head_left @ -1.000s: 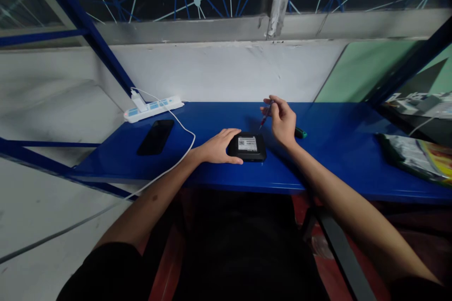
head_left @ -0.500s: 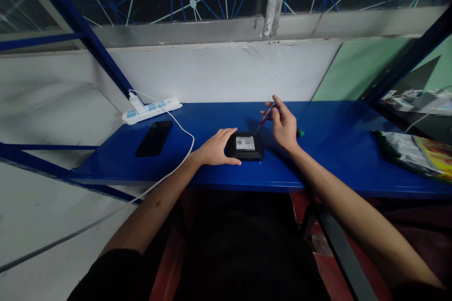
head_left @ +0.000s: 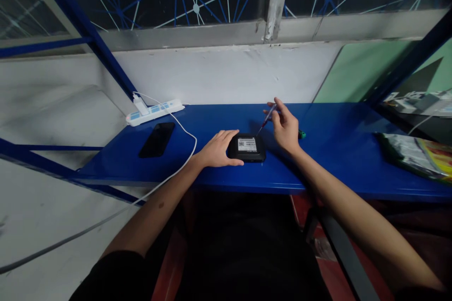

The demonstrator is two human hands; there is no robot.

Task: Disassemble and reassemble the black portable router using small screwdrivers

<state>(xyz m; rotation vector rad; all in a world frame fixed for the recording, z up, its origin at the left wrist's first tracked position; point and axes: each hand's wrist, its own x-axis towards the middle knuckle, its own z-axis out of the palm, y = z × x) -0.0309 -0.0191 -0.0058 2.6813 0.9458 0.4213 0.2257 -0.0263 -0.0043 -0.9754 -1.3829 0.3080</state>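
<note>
A small black box-shaped device with rounded corners lies on the blue table, a white printed label on its upper face. My left hand grips its left side, thumb along the near edge and fingers at the far edge. In my right hand is a thin screwdriver, held tilted between thumb and fingers. Its tip points down at the device's far right corner; whether it touches cannot be made out. Just beyond my right wrist lies a small green object, partly hidden.
A black phone lies at the left, near a white power strip with a plugged-in charger. Its white cable runs across the table and over my left forearm. A colourful plastic packet sits at the right end. White wall stands behind.
The whole view has shifted slightly, moving everything a little right and down. Both hands keep their holds on the device and the screwdriver.
</note>
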